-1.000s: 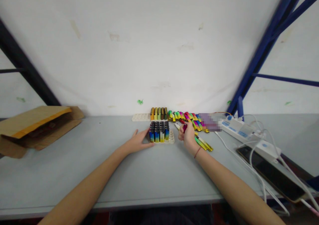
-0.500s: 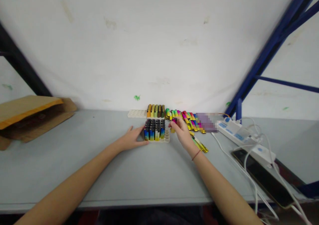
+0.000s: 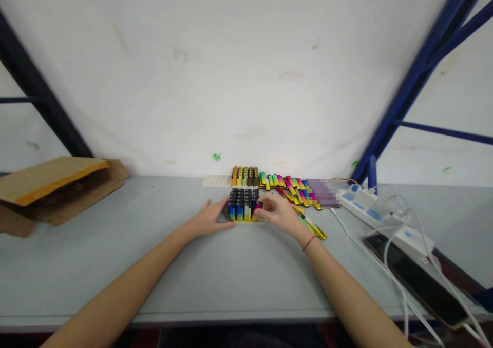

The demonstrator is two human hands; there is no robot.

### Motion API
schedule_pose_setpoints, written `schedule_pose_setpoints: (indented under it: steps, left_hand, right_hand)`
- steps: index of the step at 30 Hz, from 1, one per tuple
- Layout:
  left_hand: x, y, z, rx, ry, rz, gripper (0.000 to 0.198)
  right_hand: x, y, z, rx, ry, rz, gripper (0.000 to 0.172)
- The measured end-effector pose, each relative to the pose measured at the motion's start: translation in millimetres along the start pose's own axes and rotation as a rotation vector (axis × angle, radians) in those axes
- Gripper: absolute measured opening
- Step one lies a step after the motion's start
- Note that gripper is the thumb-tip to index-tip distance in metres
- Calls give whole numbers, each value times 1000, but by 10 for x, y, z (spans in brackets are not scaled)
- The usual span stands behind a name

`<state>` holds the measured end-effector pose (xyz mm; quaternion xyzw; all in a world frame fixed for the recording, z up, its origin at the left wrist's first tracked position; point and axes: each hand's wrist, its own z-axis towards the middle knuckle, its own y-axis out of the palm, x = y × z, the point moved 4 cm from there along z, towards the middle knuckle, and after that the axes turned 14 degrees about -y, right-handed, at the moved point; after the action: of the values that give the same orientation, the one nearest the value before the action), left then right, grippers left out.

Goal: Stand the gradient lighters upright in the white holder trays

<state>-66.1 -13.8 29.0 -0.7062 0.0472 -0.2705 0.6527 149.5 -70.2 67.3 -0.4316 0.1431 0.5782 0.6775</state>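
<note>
**A:** Lighter [image 3: 257, 210]: where do you have it?

**B:** Start at the left. An open cardboard box [image 3: 57, 186] lies at the far left of the bench [image 3: 215, 276], well apart from the work. Your left hand [image 3: 210, 219] lies flat, its fingers [image 3: 217, 208] spread and holding nothing, touching the left side of the tray [image 3: 246, 219]. The tray is nearly full of upright lighters.

**A:** And the one lighter?

**B:** It is at the tray's near right corner. Your right hand [image 3: 279, 213] has its fingers [image 3: 266, 212] closed around it, so only its coloured body shows.

**A:** Which step is that?

**B:** I judge you are seating it in a socket. I cannot tell whether it is already in. It calls for keeping the lighter upright and the tray steady.

**A:** Further right?

**B:** Loose lighters [image 3: 292, 189] lie in a row near the wall. Beyond them sit a power strip [image 3: 365, 201] and a phone [image 3: 419, 278].
</note>
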Motion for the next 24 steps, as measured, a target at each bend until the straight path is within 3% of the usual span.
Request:
schedule_pose_setpoints:
  steps: [8,12,16,18,20,22,24]
  left_hand:
    - [-23,22,23,-5,3,14,84]
    - [4,4,8,-15,-12,11,84]
    - [-5,5,7,-16,-8,10,84]
    - [-26,16,15,-13,-2,15,85]
    - [-47,26,25,-7,0,22,86]
    - [-58,33,31,-6,-3,24,87]
    - [-56,35,32,-10,-6,19,86]
  right_hand:
    - [-54,-44,0,-43,-102,-228,20]
    - [-125,21,-7,-153,-184,-362,18]
    - [-199,-55,39,-175,-202,-372,22]
    - [-186,-246,53,-121,-143,-431,29]
    - [-117,-541,17,-24,28,-618,27]
    - [10,-807,-84,-104,293,-797,16]
    - [122,-986,-211,-260,488,-836,13]
